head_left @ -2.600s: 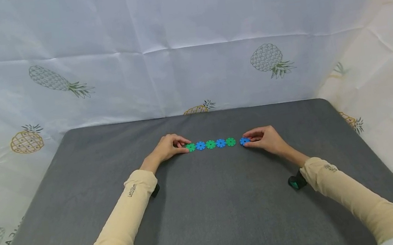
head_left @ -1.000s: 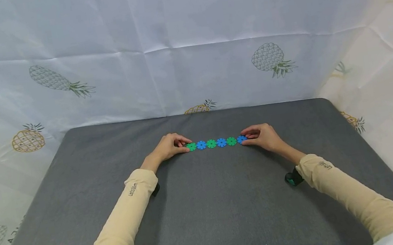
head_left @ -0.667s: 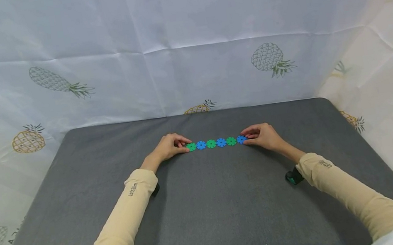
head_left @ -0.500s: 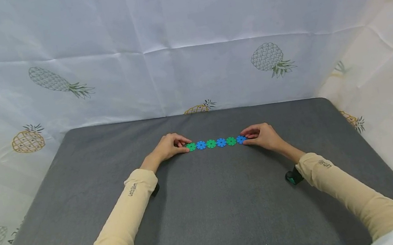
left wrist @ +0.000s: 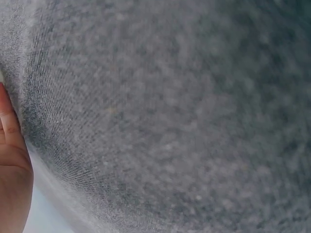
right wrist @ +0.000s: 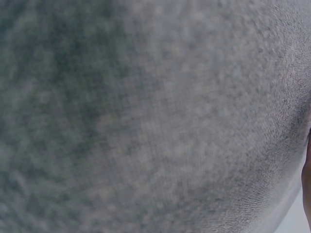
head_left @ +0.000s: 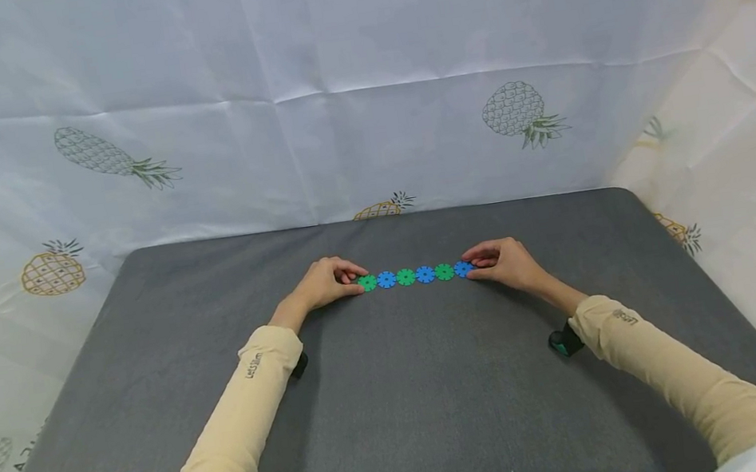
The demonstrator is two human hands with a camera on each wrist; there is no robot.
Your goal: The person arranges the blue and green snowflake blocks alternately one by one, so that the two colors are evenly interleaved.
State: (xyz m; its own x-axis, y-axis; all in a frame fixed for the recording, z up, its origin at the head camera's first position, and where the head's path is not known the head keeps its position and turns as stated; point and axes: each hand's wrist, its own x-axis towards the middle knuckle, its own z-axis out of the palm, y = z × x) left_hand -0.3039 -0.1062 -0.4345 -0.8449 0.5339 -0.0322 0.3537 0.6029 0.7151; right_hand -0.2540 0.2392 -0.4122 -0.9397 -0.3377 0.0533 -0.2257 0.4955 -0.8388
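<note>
A straight row of alternating green and blue notched discs lies across the far middle of the table in the head view. My left hand pinches the green disc at the row's left end between thumb and fingers. At the other end, my right hand pinches a blue disc, which sits right beside a green disc. Between the ends are another blue disc, a green disc and a blue disc. Both wrist views show mostly grey cloth, with only a sliver of each hand.
Grey cloth covers the table. Behind it hangs a pale curtain printed with pineapples, which also runs along the sides. A dark wrist camera hangs under the right forearm.
My right hand has moved left with the blue disc, closing the gap to the row's right-hand green disc. In the last second, both hands stay practically still.
</note>
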